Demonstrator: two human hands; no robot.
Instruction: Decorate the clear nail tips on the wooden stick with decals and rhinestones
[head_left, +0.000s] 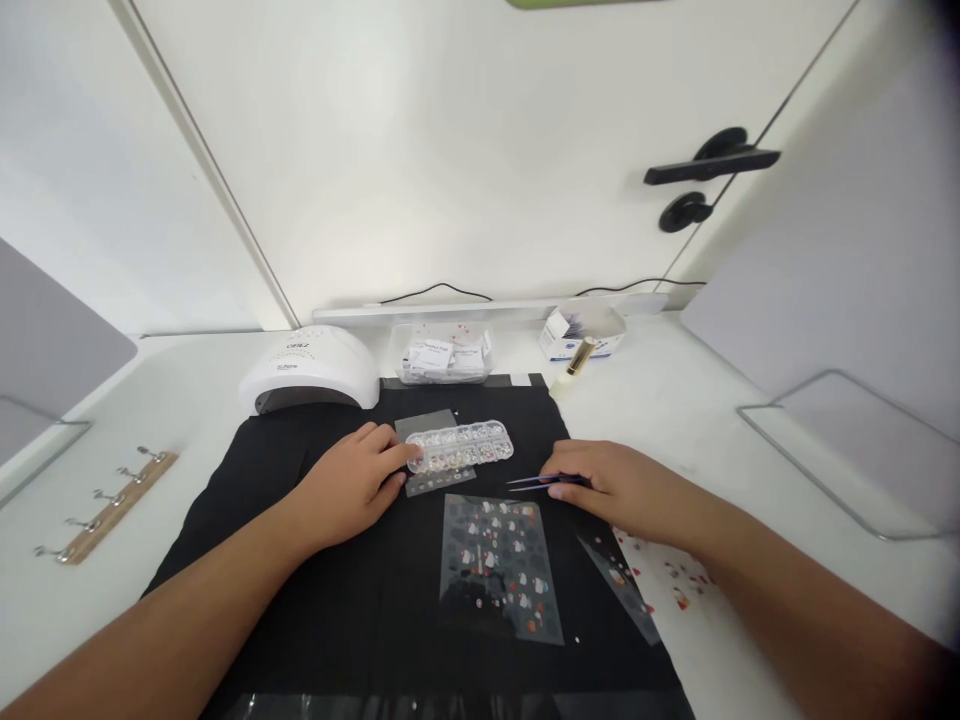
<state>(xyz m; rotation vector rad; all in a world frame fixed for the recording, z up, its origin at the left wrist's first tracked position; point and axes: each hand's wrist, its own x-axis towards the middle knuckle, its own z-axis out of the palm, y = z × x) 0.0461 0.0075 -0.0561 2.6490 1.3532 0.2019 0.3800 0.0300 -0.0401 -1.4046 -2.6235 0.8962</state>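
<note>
My left hand (pixel 358 482) lies at the left end of a clear divided rhinestone case (pixel 461 446). Its fingers are apart, and the index fingertip touches the case. Small sparkling pieces fill the compartments. Partly beneath the case is a translucent sheet (pixel 426 424) with small dots along its lower part. My right hand (pixel 600 475) is closed around dark tweezers (pixel 532 482), whose tips point left below the case's right end. Nothing can be made out between the tips. Nearer to me, a clear sticker sheet (pixel 495 570) with white and red figures lies on the black cloth (pixel 360 620).
At the back stand a white nail lamp (pixel 311 365), a clear box of packets (pixel 444 355), an opened carton (pixel 592 335) and a gold-capped bottle (pixel 577 362). A wooden strip with metal stands (pixel 120 508) lies left. More sticker sheets (pixel 619 585) lie under my right forearm.
</note>
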